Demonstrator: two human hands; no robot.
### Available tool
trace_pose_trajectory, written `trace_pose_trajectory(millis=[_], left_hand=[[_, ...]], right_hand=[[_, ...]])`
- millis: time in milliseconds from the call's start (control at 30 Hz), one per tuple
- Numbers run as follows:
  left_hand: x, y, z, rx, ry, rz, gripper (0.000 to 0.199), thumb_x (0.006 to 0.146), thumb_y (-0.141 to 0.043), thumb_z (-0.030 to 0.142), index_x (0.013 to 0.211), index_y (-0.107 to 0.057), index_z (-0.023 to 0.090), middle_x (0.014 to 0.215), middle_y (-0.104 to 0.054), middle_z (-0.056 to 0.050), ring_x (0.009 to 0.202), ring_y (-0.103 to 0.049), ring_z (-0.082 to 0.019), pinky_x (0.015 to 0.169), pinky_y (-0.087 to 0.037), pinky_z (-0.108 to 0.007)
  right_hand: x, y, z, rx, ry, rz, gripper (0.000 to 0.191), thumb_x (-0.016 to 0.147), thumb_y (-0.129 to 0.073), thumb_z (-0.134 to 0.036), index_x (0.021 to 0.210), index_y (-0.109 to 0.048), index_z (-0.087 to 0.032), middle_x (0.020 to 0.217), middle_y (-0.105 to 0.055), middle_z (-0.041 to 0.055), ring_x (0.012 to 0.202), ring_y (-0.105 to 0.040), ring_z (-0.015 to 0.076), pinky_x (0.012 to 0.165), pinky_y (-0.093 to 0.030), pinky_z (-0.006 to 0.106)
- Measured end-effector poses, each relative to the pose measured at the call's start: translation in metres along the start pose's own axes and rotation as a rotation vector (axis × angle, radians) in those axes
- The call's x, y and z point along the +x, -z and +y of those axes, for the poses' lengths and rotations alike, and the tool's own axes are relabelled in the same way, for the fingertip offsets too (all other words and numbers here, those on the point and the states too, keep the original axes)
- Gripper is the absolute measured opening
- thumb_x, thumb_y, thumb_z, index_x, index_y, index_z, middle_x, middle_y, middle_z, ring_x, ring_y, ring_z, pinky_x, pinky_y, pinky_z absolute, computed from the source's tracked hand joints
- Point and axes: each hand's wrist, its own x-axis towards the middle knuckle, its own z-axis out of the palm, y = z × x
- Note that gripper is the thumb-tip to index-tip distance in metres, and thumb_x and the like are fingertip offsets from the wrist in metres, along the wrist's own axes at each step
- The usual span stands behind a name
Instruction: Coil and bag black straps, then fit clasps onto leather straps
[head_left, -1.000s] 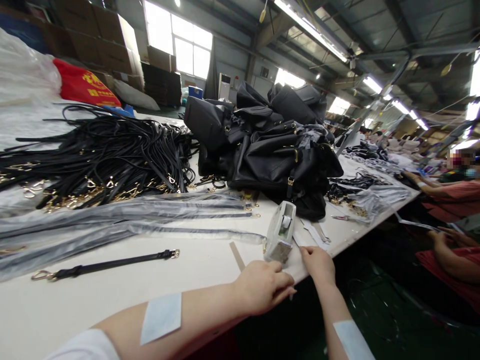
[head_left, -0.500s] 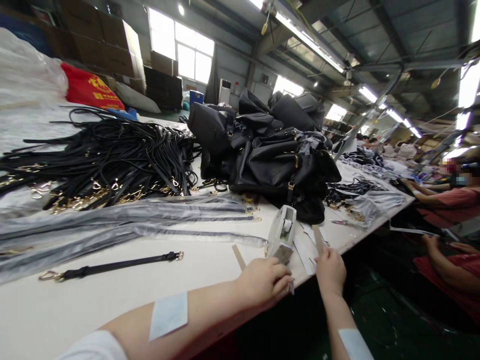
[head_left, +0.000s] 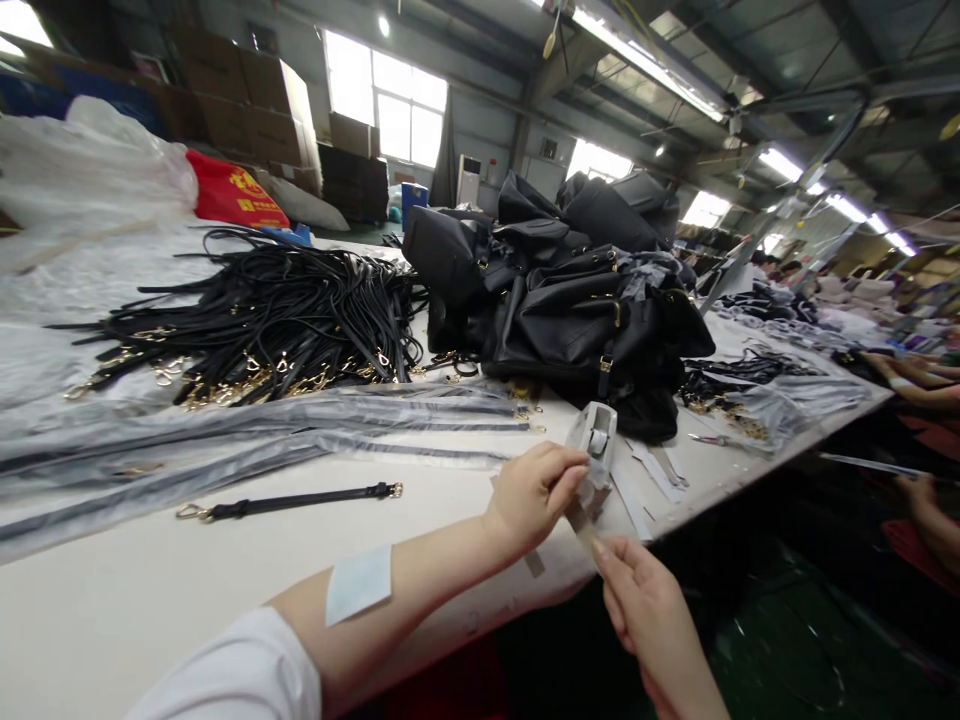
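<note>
My right hand (head_left: 646, 612) is closed on one end of a narrow grey-brown strip (head_left: 580, 522), thumb and fingers pinching it. Just above, my left hand (head_left: 534, 495) pinches what looks like a piece of clear tape (head_left: 595, 476) by the strip's upper end; its exact edges are blurred. A pale tape dispenser (head_left: 600, 420) stands on the table directly behind the left fingers. Below the left wrist shows the end of another brownish strip (head_left: 534, 564), the rest of it hidden by the hand. White paper pieces (head_left: 654, 470) lie right of the dispenser.
Black bags (head_left: 555, 320) are heaped behind the dispenser. Black straps with gold clasps (head_left: 285, 320) are piled left, with plastic-wrapped straps (head_left: 300, 430) and one short strap (head_left: 300, 498) nearer. The table edge (head_left: 675, 525) runs along the right; a co-worker's arm (head_left: 930, 515) shows beyond.
My left hand has risen from the table edge to in front of the dispenser. My right hand has come left and lower, bringing its strip close to the left fingers. The view has shifted.
</note>
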Motion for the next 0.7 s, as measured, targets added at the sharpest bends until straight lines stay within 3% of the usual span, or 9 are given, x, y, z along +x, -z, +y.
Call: trace_pose_trajectory(millis=[100,267,467,700], left_hand=[[-0.002,0.008,0.006,0.186,-0.163,-0.09,0.034,0.101,-0.043,0.037,0.117,-0.068,0.02,0.103,-0.072,-0.008,0.091,-0.068,-0.017,0.081,-0.054,-0.026],[-0.001,0.012,0.007,0.289,-0.173,-0.092,0.033,0.102,-0.041,0.037,0.114,-0.067,0.02,0.1,-0.073,-0.006,0.087,-0.069,-0.016,0.078,-0.054,-0.024],[-0.001,0.013,0.009,0.28,-0.195,-0.098,0.033,0.102,-0.042,0.037,0.114,-0.067,0.02,0.1,-0.072,-0.007,0.086,-0.069,-0.016,0.076,-0.055,-0.025],[0.005,0.02,0.013,0.197,-0.17,-0.02,0.03,0.101,-0.045,0.037,0.108,-0.068,0.019,0.095,-0.072,-0.006,0.088,-0.069,-0.017,0.08,-0.054,-0.025]], right_hand=[[-0.007,-0.003,-0.006,0.128,-0.02,-0.042,0.048,0.08,-0.068,-0.065,0.078,-0.054,-0.019,0.039,-0.035,-0.0117,0.034,-0.019,0.0025,0.036,-0.01,0.017],[-0.018,-0.01,-0.017,0.349,-0.02,-0.026,0.045,0.078,-0.075,-0.058,0.077,-0.053,-0.019,0.042,-0.038,-0.0112,0.036,-0.022,0.0015,0.036,-0.012,0.016],[-0.018,-0.017,-0.02,0.307,0.014,0.027,0.048,0.074,-0.076,-0.061,0.081,-0.055,-0.019,0.041,-0.039,-0.0108,0.036,-0.023,0.0021,0.036,-0.013,0.016],[-0.018,-0.02,-0.017,0.091,0.006,-0.075,0.05,0.08,-0.066,-0.067,0.078,-0.054,-0.019,0.038,-0.038,-0.0113,0.033,-0.021,0.0031,0.035,-0.01,0.017]])
